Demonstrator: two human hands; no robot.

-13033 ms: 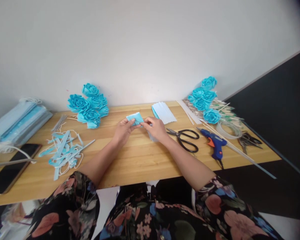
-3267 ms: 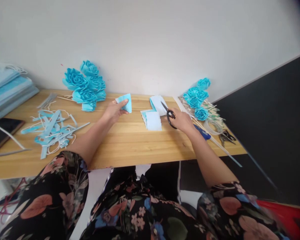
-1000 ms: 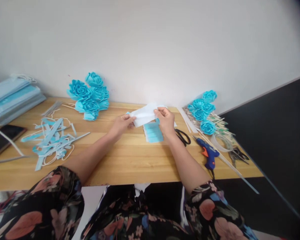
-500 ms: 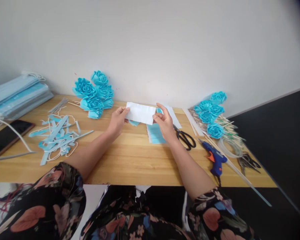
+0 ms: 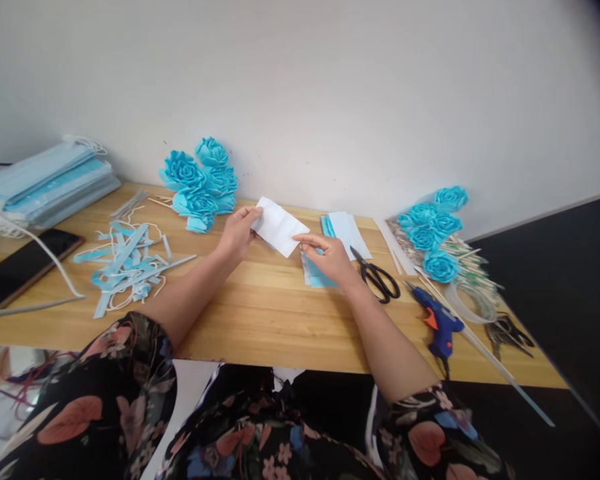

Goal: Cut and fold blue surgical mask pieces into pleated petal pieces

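Observation:
A small white rectangular sheet [image 5: 280,227], papery or cloth-like, is held tilted above the table between both hands. My left hand [image 5: 239,233] pinches its left end between thumb and fingers. At the lower right corner, my right hand [image 5: 327,255] grips the sheet with its fingertips. Beneath and beside the right hand lie cut light blue pieces [image 5: 321,277] and a white sheet [image 5: 347,235]. Black-handled scissors [image 5: 380,280] rest just right of that hand, their blades pointing away from me.
Blue handmade flowers [image 5: 200,187] stand back left, with more flowers [image 5: 433,227] at right. Cut strips and loops [image 5: 125,260], a phone [image 5: 27,270] and stacked face masks [image 5: 55,183] lie left. A blue glue gun [image 5: 437,323] and pliers [image 5: 507,335] lie right.
The white sheet has tilted, its right end dropping lower. My right hand has moved down to the sheet's lower right corner. The view has shifted slightly.

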